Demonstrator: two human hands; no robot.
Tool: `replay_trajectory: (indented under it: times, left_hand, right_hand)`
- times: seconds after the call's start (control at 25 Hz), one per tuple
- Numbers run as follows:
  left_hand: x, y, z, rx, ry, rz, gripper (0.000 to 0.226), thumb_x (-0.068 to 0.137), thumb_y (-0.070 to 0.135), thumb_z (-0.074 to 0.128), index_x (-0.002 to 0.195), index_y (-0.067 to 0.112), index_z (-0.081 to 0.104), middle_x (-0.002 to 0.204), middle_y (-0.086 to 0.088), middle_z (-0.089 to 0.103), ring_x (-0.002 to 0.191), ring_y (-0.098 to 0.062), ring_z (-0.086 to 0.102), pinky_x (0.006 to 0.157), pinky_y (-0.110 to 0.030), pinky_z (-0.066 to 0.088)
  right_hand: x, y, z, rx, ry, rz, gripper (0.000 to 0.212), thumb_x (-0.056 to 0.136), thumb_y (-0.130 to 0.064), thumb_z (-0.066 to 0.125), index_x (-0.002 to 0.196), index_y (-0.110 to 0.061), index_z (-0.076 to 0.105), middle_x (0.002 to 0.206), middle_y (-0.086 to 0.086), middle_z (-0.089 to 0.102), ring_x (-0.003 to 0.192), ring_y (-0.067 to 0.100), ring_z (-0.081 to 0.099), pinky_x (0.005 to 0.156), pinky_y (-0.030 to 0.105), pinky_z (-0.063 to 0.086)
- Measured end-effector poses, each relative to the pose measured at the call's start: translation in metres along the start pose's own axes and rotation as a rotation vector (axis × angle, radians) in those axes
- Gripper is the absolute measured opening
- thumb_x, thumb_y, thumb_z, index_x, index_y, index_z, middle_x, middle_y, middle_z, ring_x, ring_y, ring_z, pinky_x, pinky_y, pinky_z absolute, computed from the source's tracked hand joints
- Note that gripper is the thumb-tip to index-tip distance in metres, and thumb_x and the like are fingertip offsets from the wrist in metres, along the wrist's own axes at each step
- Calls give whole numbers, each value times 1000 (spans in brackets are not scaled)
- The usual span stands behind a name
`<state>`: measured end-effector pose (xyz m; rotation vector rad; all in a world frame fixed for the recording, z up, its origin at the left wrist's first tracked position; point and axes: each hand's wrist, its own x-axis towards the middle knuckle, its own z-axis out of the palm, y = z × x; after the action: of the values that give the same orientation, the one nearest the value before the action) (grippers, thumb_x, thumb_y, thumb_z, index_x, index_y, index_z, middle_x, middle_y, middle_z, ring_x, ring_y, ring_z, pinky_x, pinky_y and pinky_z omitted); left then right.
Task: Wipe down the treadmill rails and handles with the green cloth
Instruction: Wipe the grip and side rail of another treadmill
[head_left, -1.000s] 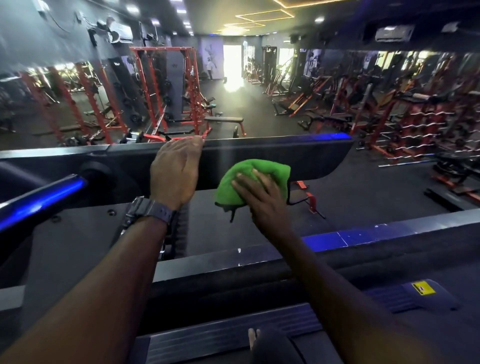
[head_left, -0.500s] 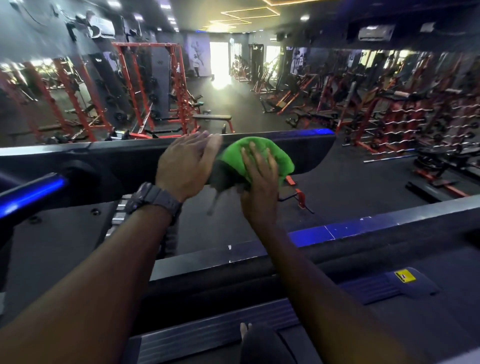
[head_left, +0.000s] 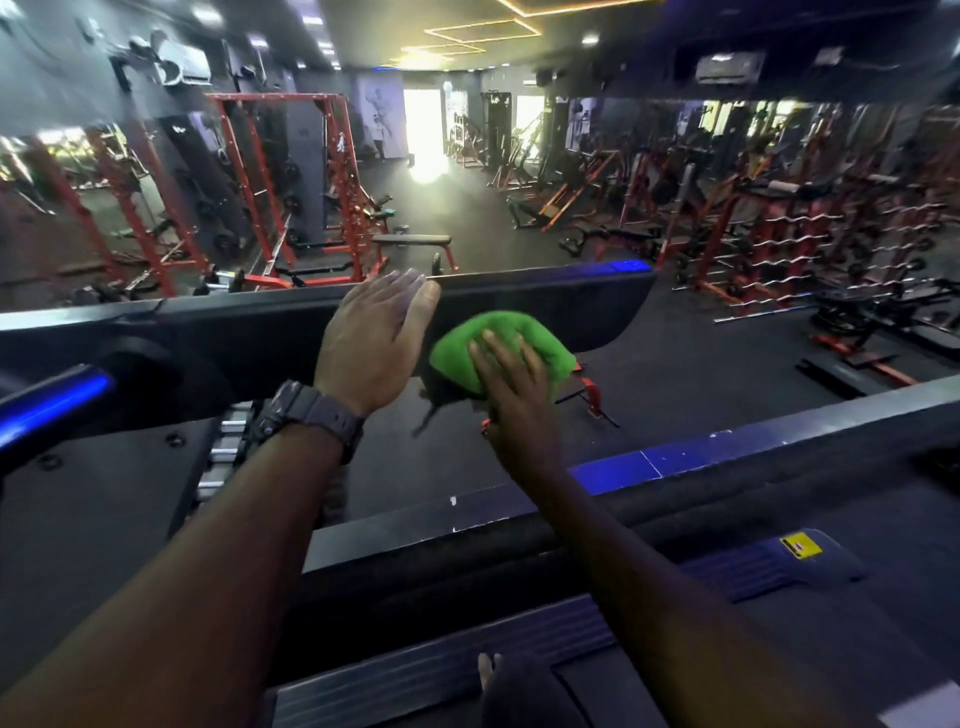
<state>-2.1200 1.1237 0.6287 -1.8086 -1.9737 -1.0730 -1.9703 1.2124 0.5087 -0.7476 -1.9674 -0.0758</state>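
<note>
Left hand (head_left: 376, 338) flat on the far rail (head_left: 545, 301), cloth (head_left: 501, 345) just right of it on the same rail, under the right hand (head_left: 511, 387). Second rail (head_left: 727, 449) nearer. Racks (head_left: 291, 192) far left, benches (head_left: 779, 208) far right.

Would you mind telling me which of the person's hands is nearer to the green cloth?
Right. The right hand presses flat on the green cloth, fingers spread. The left hand rests beside it on the dark rail, just left of the cloth.
</note>
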Motion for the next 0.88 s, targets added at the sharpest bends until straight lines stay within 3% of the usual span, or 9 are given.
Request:
replay_trajectory:
  times: [0.12, 0.2, 0.28, 0.4, 0.56, 0.64, 0.76, 0.8, 0.88]
  left_hand:
    - [-2, -1, 3, 4, 13, 3, 53, 103, 41, 29, 132, 11, 61, 142, -6, 56, 138, -17, 44, 112, -19, 15]
    - [0, -1, 5, 6, 17, 3, 54, 102, 42, 29, 132, 11, 62, 142, -6, 56, 138, -16, 43, 111, -16, 15]
    - [1, -3, 4, -6, -2, -12, 58, 100, 46, 27, 134, 14, 60, 144, -4, 54, 140, -14, 40, 112, -15, 13]
    - [1, -7, 5, 25, -24, 0, 63, 97, 53, 25, 138, 15, 57, 148, -3, 50, 143, -15, 37, 117, -23, 12]
    - [2, -10, 15, 106, 0, 45, 69, 97, 55, 23, 139, 12, 55, 148, -6, 50, 142, -20, 39, 121, -34, 17]
    - [2, -10, 16, 94, 13, 61, 69, 97, 54, 22, 138, 11, 56, 147, -7, 51, 141, -21, 40, 119, -31, 16]
    - [2, -13, 13, 76, 27, 73, 68, 98, 54, 21, 138, 11, 56, 147, -6, 51, 141, -20, 40, 118, -28, 15]
    - [1, -13, 13, 76, 30, 67, 68, 98, 54, 21, 138, 11, 56, 147, -6, 51, 141, -20, 40, 118, -29, 15]
    - [0, -12, 14, 79, 37, 56, 66, 98, 53, 23, 138, 11, 56, 147, -6, 50, 141, -21, 40, 119, -30, 15]
  right_hand:
    - [1, 22, -12, 61, 83, 256, 92, 61, 13, 61, 144, -22, 42, 152, 2, 38, 137, 34, 33, 119, 42, 21]
    - [29, -13, -14, 145, 160, 422, 88, 61, 10, 51, 145, -17, 43, 153, 9, 37, 141, 35, 30, 121, 42, 17]
    - [28, -24, -5, 116, 109, 178, 83, 65, 6, 50, 144, -17, 45, 153, 9, 39, 140, 37, 30, 121, 34, 11]
    - [8, 32, -20, -58, 26, -76, 86, 61, 14, 60, 138, -23, 54, 148, 1, 47, 134, 34, 37, 115, 37, 24]
    - [70, 37, -52, 140, 403, 619, 77, 62, 8, 47, 137, -11, 56, 147, 12, 47, 136, 37, 37, 117, 41, 21]
    - [81, 10, -44, 68, 347, 421, 76, 61, 7, 50, 135, -10, 58, 144, 15, 50, 132, 42, 41, 115, 42, 21]
    - [24, 27, -32, -27, 27, -9, 84, 65, 6, 49, 144, -23, 46, 151, 7, 40, 137, 36, 36, 118, 42, 19]
    - [12, 48, -36, -20, 39, 25, 85, 66, 8, 50, 144, -25, 43, 152, 6, 39, 139, 34, 34, 119, 46, 21]
    - [22, 80, -43, 65, 245, 421, 83, 68, 6, 50, 145, -21, 39, 154, 11, 37, 141, 35, 33, 116, 55, 26]
